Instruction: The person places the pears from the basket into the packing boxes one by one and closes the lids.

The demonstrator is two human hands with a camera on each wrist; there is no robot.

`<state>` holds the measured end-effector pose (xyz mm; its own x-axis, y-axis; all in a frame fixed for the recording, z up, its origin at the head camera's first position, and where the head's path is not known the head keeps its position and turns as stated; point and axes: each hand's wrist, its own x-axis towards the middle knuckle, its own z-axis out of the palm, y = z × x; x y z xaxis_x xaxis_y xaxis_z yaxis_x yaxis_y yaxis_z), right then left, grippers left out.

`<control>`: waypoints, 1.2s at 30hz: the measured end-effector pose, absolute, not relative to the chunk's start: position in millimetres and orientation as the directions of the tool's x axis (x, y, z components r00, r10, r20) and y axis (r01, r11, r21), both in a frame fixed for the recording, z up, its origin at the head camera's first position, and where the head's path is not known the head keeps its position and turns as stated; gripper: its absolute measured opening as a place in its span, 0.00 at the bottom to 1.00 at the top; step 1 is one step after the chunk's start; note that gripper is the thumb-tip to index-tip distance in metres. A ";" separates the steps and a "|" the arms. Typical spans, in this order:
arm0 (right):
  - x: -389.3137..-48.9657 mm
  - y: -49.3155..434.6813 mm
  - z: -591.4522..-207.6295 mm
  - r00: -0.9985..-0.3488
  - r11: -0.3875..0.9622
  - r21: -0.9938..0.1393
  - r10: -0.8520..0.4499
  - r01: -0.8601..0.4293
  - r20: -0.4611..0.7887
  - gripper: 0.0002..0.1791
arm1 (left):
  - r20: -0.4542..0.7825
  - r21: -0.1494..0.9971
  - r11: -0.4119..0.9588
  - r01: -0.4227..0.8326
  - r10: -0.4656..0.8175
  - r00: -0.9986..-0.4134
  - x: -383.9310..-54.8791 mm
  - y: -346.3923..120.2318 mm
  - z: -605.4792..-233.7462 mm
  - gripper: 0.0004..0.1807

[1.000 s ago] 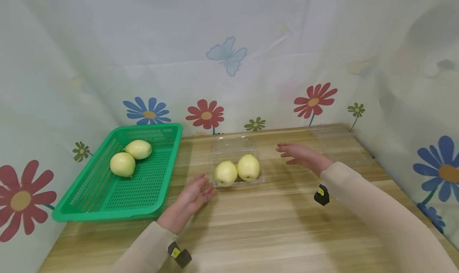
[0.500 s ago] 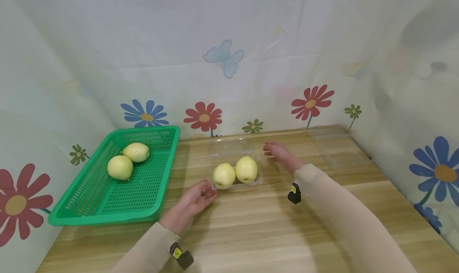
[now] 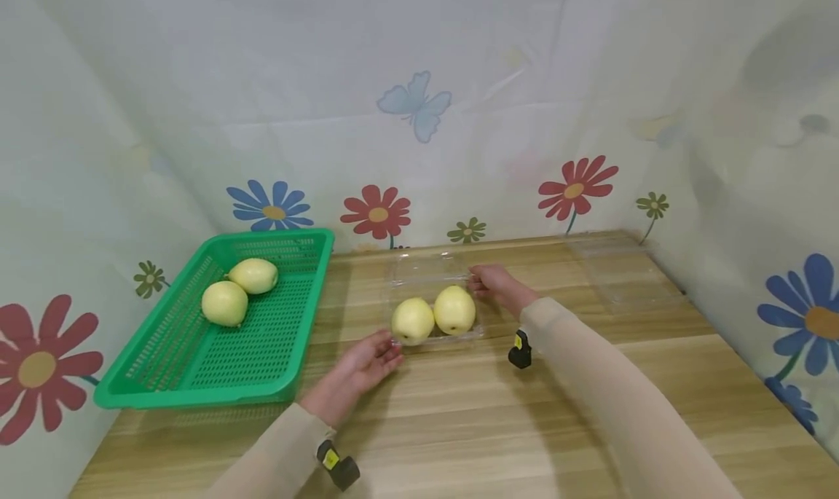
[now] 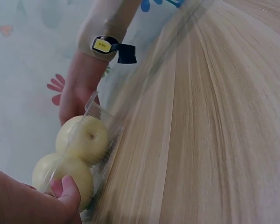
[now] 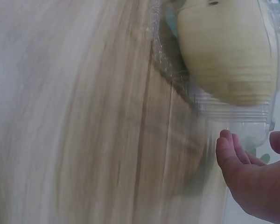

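Two pale yellow pears [image 3: 455,310] sit side by side in a clear plastic clamshell box [image 3: 429,266], its lid lying back toward the wall. My left hand [image 3: 363,368] is at the box's front left corner, fingers loosely bent beside the nearer pear [image 4: 67,172]. On the other side, my right hand [image 3: 497,284] has its fingertips right at the box's right edge, by the hinge. The right wrist view has the thumb and fingers [image 5: 228,151] apart at the ribbed plastic wall [image 5: 238,112].
A green plastic basket [image 3: 308,317] on the left holds two more pears [image 3: 224,303]. Another clear plastic container [image 3: 623,273] lies at the back right of the wooden table [image 3: 472,426]. A flower-printed cloth wall [image 3: 295,142] encloses the back and sides.
My right hand has moved left, from well off the box to its right edge. My left hand has shifted slightly toward the box's front left corner. The pears stay put.
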<state>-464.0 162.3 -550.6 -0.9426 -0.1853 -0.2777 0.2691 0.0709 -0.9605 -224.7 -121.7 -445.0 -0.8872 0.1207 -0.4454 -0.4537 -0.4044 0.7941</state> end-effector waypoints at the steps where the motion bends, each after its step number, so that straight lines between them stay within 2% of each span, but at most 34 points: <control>1: -459.7 160.7 -546.3 -0.944 0.066 -0.961 -0.183 0.268 -0.276 0.14 | -0.444 0.792 -0.410 -0.453 0.123 -0.888 -224.8 -121.3 -444.9 0.04; 4: -442.8 154.6 -527.6 -0.945 0.045 -0.961 -0.174 0.272 -0.275 0.16 | -0.441 0.789 -0.420 -0.448 0.119 -0.890 -225.2 -120.3 -445.7 0.04; 10: -362.4 133.7 -442.6 -0.939 0.091 -0.943 -0.101 0.321 -0.330 0.21 | -0.436 0.797 -0.409 -0.446 0.121 -0.892 -224.8 -118.1 -446.5 0.05; 13: -349.8 131.0 -432.4 -0.939 0.064 -0.945 -0.112 0.320 -0.326 0.20 | -0.433 0.800 -0.406 -0.442 0.121 -0.893 -224.7 -118.6 -446.9 0.06; 14: -350.1 129.9 -434.1 -0.942 0.061 -0.948 -0.110 0.313 -0.318 0.19 | -0.431 0.802 -0.403 -0.441 0.122 -0.894 -224.8 -119.0 -446.5 0.06; 16: -374.3 135.4 -463.6 -0.953 0.027 -0.964 -0.142 0.266 -0.267 0.17 | -0.428 0.806 -0.398 -0.438 0.119 -0.896 -225.2 -120.1 -445.5 0.07; 21: -469.7 155.8 -562.0 -0.953 -0.004 -0.967 -0.168 0.256 -0.252 0.13 | -0.423 0.813 -0.388 -0.435 0.121 -0.898 -226.6 -121.7 -443.2 0.13; 24: -501.1 162.3 -595.6 -0.951 -0.005 -0.960 -0.141 0.279 -0.276 0.13 | -0.424 0.813 -0.383 -0.439 0.127 -0.897 -227.6 -122.1 -443.4 0.11; 26: -502.3 162.0 -598.4 -0.953 -0.010 -0.960 -0.129 0.279 -0.275 0.13 | -0.425 0.813 -0.380 -0.440 0.129 -0.896 -227.7 -122.5 -443.5 0.08; 33: -450.4 148.0 -546.2 -0.966 -0.040 -0.969 -0.105 0.243 -0.238 0.20 | -0.424 0.822 -0.363 -0.440 0.126 -0.897 -227.4 -124.3 -444.0 0.07; 36: -443.6 145.8 -539.9 -0.969 -0.040 -0.973 -0.107 0.227 -0.222 0.23 | -0.423 0.824 -0.360 -0.438 0.124 -0.898 -228.2 -124.8 -444.1 0.07</control>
<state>-443.6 145.8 -539.9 -0.9692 -0.1070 -0.2220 0.2273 -0.0402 -0.9730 -228.2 -124.8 -444.1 -0.8975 0.1239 -0.4232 -0.4381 -0.3601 0.8237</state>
